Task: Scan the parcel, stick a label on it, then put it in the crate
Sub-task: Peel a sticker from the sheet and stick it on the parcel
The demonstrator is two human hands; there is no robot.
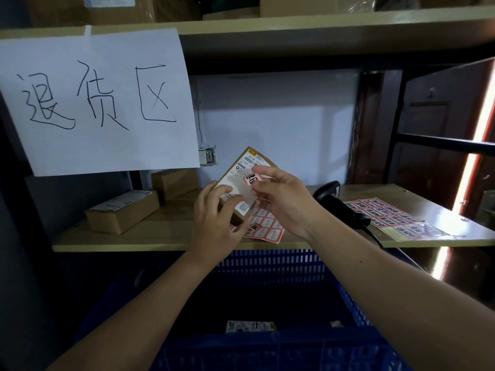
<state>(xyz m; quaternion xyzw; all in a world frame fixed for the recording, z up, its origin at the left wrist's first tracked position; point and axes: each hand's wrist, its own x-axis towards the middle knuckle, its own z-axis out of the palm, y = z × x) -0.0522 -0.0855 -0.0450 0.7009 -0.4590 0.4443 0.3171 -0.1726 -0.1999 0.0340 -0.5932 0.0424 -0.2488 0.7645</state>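
Observation:
A small cardboard parcel [239,174] with a white shipping label is tilted up above the shelf. My left hand [217,220] grips its lower edge, thumb across the front. My right hand [278,199] pinches a red-and-white sticker label [253,180] against the parcel's face. A black handheld scanner [338,205] lies on the shelf just right of my right hand. The blue plastic crate [270,266] stands below the shelf edge, with a labelled parcel [250,326] lying inside.
A partly used sticker sheet [267,227] lies under the parcel, and a fuller sheet [385,216] lies at the right. Two cardboard boxes [123,211] [175,183] sit at the shelf's left. A handwritten paper sign [99,100] hangs from the upper shelf.

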